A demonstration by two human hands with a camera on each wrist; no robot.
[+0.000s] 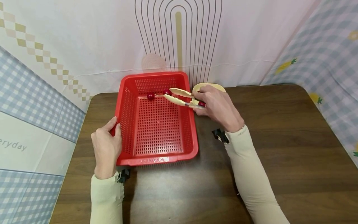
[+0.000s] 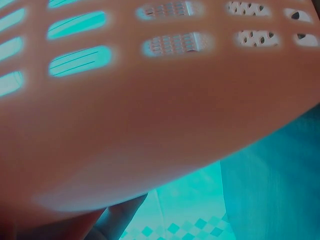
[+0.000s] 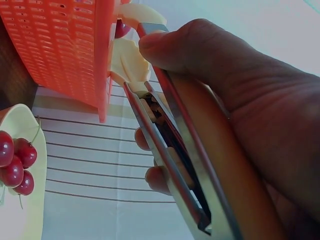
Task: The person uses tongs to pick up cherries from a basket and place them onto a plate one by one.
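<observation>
My left hand (image 1: 107, 144) grips the left rim of a red perforated plastic basket (image 1: 193, 137), thumb at the edge. My right hand (image 1: 216, 104) holds metal tongs with cream tips (image 1: 176, 100), which reach over the basket's right rim. The tips stand apart. One dark red cherry (image 1: 167, 92) is at them, partly hidden; whether they touch it I cannot tell. Another cherry (image 1: 150, 96) with a stem lies to its left, near the basket's back wall. In the left wrist view the basket wall (image 2: 150, 110) fills most of the picture, and the left hand is mostly hidden.
A pale yellow dish (image 1: 208, 85) stands right of the basket, partly behind my right hand. Several cherries (image 3: 12, 171) lie in it in the right wrist view. Everything stands on a dark wooden table (image 1: 279, 140), with a patterned cloth (image 1: 106, 40) hanging behind.
</observation>
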